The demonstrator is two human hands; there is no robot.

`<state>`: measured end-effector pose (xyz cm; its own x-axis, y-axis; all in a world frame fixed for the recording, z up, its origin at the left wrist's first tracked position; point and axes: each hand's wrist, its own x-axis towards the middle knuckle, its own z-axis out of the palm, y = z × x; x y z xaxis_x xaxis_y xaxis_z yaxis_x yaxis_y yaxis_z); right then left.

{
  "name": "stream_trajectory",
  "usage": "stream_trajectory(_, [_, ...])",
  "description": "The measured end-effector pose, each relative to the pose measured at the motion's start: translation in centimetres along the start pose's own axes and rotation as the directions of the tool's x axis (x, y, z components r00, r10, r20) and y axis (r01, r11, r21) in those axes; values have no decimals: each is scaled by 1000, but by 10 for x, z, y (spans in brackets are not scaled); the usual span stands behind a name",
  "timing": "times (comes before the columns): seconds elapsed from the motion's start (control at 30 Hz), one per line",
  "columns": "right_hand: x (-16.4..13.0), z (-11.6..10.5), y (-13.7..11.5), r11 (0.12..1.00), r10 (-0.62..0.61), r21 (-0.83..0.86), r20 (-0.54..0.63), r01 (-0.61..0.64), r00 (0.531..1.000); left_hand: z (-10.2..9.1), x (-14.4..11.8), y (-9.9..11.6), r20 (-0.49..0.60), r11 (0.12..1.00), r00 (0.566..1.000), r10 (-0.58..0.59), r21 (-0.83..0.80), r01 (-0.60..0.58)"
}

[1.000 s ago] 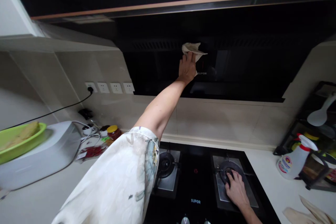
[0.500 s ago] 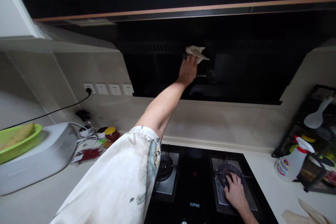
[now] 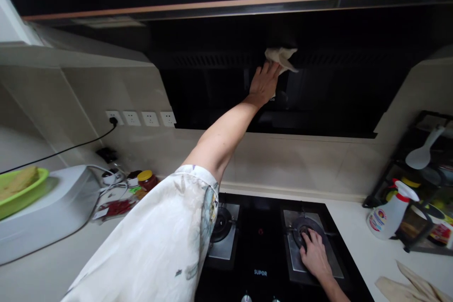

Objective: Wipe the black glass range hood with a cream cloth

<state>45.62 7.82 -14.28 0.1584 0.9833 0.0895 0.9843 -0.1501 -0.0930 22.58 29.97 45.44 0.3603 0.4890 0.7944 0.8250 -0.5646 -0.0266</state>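
Wiping, it seems, we press the cloth (image 3: 282,56) to the range hood (image 3: 332,89), upper centre, left hand (image 3: 265,80) flattened, fingers outstretched; our right hand (image 3: 314,251), loosely curled, empty, touches the burner (image 3: 299,229), lower right. Continuing likely calls for even pressure.

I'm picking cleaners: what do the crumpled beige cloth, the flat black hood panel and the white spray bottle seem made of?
Crumpled beige cloth: probably fabric, matte, from its soft folds.
Flat black hood panel: perhaps glass or coated metal; smooth and glossy, with faint reflections.
White red-collared spray bottle: likely plastic, smooth, judging by its moulded shape.
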Motion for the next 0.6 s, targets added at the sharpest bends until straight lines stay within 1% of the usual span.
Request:
stream_trajectory(0.07, [0,0,1,1000,0,-3,5,0,1000,-8,4,1,-6,1000,1000,19,22,-19])
stream_trajectory(0.17, [0,1,1,1000,6,-13,19,-6,1000,-15,0,-6,-56,998,997,-50,-39,48])
stream_trajectory(0.27, [0,1,1,1000,2,-21,32,-2,999,-18,-15,-23,-106,989,986,-128,-89,119])
stream_trajectory(0.37, [0,0,0,1000,1,-24,46,0,999,-24,-28,-49,-158,971,964,-215,-140,193])
stream_trajectory(0.43, [1,-1,0,1000,-1,-29,43,3,999,-31,-35,-70,-208,941,926,-314,-199,274])
stream_trajectory(0.5, [1,1,1,999,-8,-38,44,9,999,-40,-41,-91,-247,892,871,-425,-277,357])
stream_trajectory(0.6, [2,5,3,999,-17,-50,45,19,999,-57,-50,-122,-256,808,800,-543,-420,414])
